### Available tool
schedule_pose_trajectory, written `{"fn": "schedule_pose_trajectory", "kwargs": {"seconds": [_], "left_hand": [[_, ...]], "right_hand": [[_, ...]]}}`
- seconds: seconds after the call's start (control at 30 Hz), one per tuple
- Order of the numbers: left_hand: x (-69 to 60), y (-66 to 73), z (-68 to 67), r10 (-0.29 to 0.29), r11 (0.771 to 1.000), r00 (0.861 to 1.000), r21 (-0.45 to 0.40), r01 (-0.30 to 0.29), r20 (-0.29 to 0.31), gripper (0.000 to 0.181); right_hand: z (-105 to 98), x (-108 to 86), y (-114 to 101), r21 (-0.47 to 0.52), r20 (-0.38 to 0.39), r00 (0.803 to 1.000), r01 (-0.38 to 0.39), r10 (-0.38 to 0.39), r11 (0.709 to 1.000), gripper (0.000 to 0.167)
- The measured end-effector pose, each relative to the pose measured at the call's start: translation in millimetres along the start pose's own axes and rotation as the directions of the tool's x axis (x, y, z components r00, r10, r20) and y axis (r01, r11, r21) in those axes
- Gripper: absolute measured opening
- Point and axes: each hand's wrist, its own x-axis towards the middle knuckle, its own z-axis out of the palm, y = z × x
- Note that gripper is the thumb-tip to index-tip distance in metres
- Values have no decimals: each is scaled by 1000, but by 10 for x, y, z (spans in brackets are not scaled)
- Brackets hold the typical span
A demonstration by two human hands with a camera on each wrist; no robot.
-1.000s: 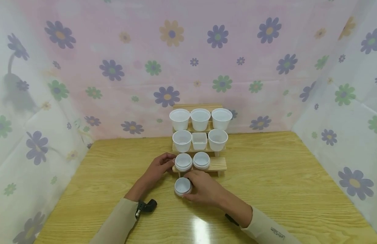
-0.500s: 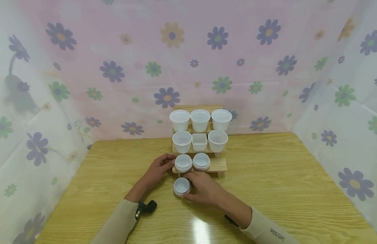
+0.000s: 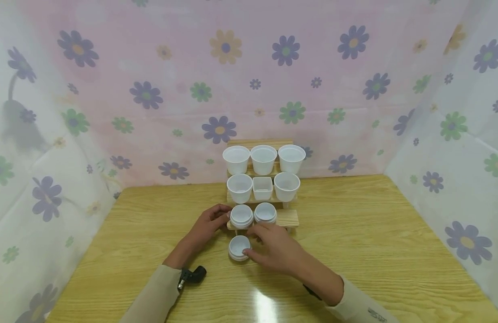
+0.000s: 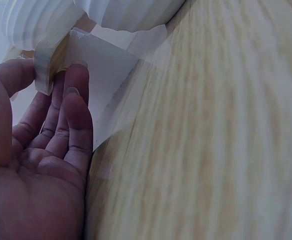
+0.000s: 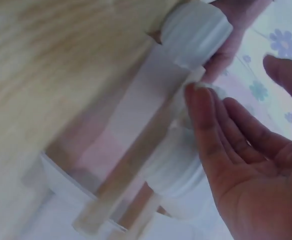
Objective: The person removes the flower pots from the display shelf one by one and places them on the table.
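A tiered wooden stand (image 3: 288, 218) holds white cups and jars. My left hand (image 3: 208, 223) grips the left end of its lowest shelf; in the left wrist view, the thumb and fingers lie on either side of the board end (image 4: 43, 67). On the table before the stand sits a small open white jar (image 3: 239, 248) with a ridged side. My right hand (image 3: 279, 249) is just right of that jar, its thumb close to the rim. Thumb and fingers are spread apart in the right wrist view, holding nothing. Whether a fingertip touches the jar I cannot tell.
Two similar jars (image 3: 265, 213) stand on the lowest shelf. Above them are two round cups (image 3: 239, 188) with a square cup (image 3: 262, 188) between, then three larger cups (image 3: 263, 160) on top. A flowered cloth (image 3: 172, 112) hangs behind the wooden table (image 3: 374, 251).
The jar on the table has shifted slightly left. My right hand has let go of it and drawn a little to the right. My left hand stays at the stand.
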Motion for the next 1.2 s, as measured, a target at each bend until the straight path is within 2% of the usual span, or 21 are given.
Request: {"fn": "schedule_pose_trajectory", "kwargs": {"seconds": [0.13, 0.3, 0.43, 0.5, 0.73, 0.93, 1.2], "left_hand": [[7, -14, -1, 6, 1000, 1000, -1, -6, -1, 35], [5, -12, 4, 5, 1000, 1000, -6, -5, -3, 34], [6, -4, 5, 1, 1000, 1000, -8, -1, -4, 34], [8, 0, 6, 0, 1000, 1000, -3, 0, -6, 34], [4, -1, 8, -8, 1000, 1000, -5, 8, -8, 34], [0, -2, 8, -10, 1000, 1000, -7, 10, -9, 34], [7, -10, 6, -3, 1000, 1000, -11, 3, -11, 35]], "right_hand": [[-69, 0, -19, -3, -139, 990, 24, -24, 1000, 25], [-128, 10, 22, 12, -332, 942, 56, -49, 998, 21], [-186, 11, 77, 10, -417, 907, 72, -61, 997, 26], [-219, 10, 99, 14, -431, 901, 68, -56, 998, 27], [-298, 6, 126, 21, -437, 899, 14, -3, 1000, 29], [-309, 14, 152, 16, -447, 894, -20, 25, 1000, 39], [-271, 26, 211, -31, -395, 913, -124, 102, 992, 47]]}}
